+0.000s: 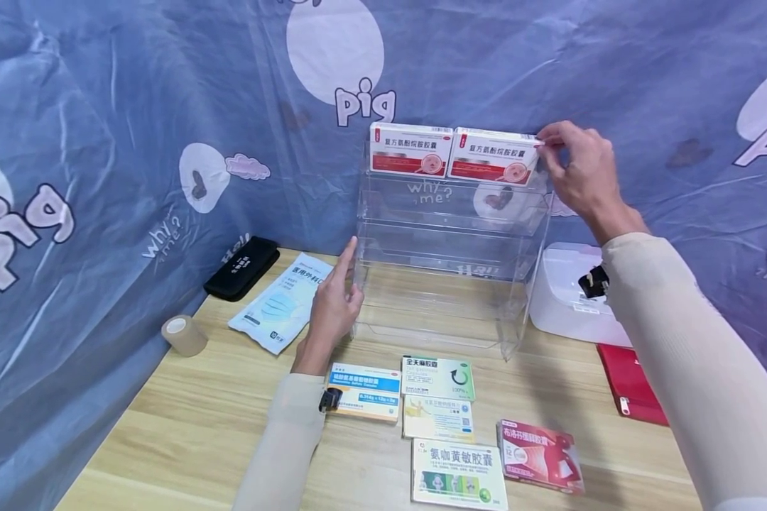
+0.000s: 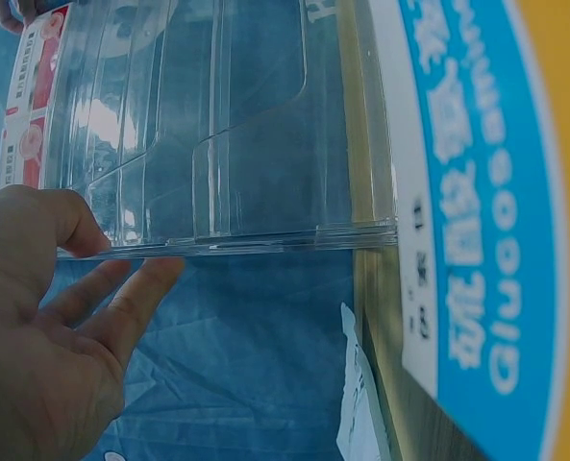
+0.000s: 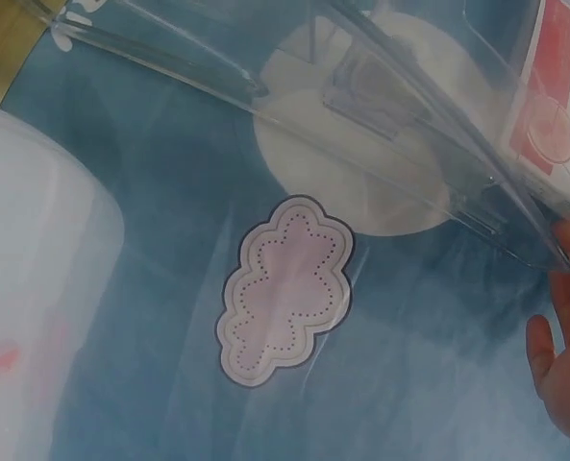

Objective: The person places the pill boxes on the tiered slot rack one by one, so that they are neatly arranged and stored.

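A clear tiered rack (image 1: 447,245) stands against the cloth. On its top tier two red-and-white medicine boxes, a left one (image 1: 410,149) and a right one (image 1: 493,155), lean side by side. My left hand (image 1: 334,312) is at the rack's left side; in the left wrist view the thumb and fingers of that hand (image 2: 73,307) grip the side panel's edge from both faces. My right hand (image 1: 584,170) holds the right box at its upper right corner, fingers bent. At the right wrist view's edge, the same hand (image 3: 568,355) shows partly behind clear plastic.
In front of the rack lie a blue-and-white box (image 1: 364,383), a green-and-white box (image 1: 437,377), several other boxes and a pink-red box (image 1: 540,456). To the left are a mask packet (image 1: 281,301), black case (image 1: 243,268) and tape roll (image 1: 184,336); to the right, a white container (image 1: 569,298) and red pouch (image 1: 635,387).
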`<action>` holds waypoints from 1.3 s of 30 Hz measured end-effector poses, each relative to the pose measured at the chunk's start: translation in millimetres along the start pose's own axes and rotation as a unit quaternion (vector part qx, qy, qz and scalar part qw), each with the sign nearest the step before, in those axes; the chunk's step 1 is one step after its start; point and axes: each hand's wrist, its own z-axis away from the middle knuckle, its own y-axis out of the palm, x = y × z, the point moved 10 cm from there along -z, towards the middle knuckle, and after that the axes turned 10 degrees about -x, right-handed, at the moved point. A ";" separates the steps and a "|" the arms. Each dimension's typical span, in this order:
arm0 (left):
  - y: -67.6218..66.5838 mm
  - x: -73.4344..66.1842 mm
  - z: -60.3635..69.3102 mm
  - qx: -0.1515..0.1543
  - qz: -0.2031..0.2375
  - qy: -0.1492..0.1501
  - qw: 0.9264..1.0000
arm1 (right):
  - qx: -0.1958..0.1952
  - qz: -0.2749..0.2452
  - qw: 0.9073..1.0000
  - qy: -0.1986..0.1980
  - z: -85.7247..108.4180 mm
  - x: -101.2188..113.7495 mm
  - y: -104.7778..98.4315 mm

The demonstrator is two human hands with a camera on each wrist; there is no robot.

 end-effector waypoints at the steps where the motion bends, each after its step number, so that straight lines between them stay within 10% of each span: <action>1: -0.3 -0.3 0.1 -0.002 0.000 0.001 1.000 | 0.001 -0.001 1.000 0.000 -0.1 0.6 0.2; 28: -0.5 0.3 0.6 -0.006 -0.004 0.005 1.000 | 0.059 0.004 0.997 0.042 11.5 -8.0 5.7; 39: 0.0 -0.5 0.5 -0.006 -0.001 0.005 1.000 | 0.024 -0.030 0.997 0.069 34.1 -18.2 -11.6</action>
